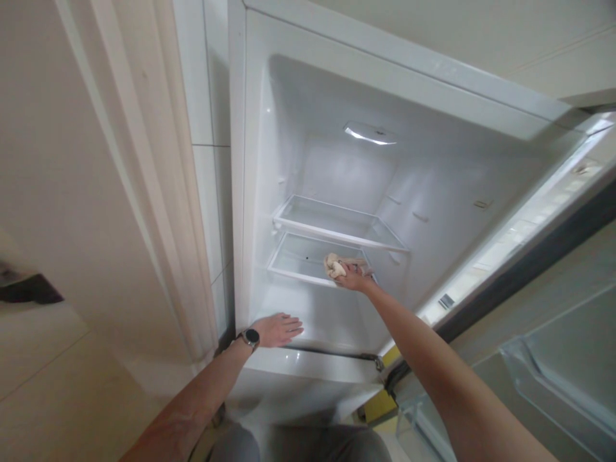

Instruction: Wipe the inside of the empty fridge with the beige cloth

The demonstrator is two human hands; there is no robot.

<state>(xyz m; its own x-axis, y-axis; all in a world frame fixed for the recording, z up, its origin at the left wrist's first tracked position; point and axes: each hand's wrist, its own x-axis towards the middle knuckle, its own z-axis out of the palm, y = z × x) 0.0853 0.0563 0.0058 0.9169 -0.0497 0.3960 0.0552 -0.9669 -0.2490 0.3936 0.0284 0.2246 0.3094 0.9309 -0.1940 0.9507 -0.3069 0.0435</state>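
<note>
A: Looks of the cloth?

B: Cream, crumpled, bunched into a thick wad, deeply folded at left and partly hidden by the right hand.

A: Whereabouts?

B: Inside the fridge, at the front right part of the lower shelf.

A: Fingers?

B: Right ones curled around the cloth. On the left hand, stretched out and slightly spread, low inside near the left wall; cannot tell how firmly pressed down.

A: And the surface?

B: Clear glass in a white rim, with a small dark speck left of the cloth. White, glossy walls all round, brightened by a lit lamp up top.

A: Beyond that?

B: At left, white tiles, then pale moulded trim. Farther left, something dark, too blurred to name.

A: Anything else nearby?

B: Directly above the lower shelf, the upper shelf, also glass. At right, the door, swung out, with a clear bin. On the left wrist, a dark watch. By the hinge, something yellow.

A: In the way?

B: Right forearm, slanting across the lower right corner and hiding part of the door's edge.
</note>
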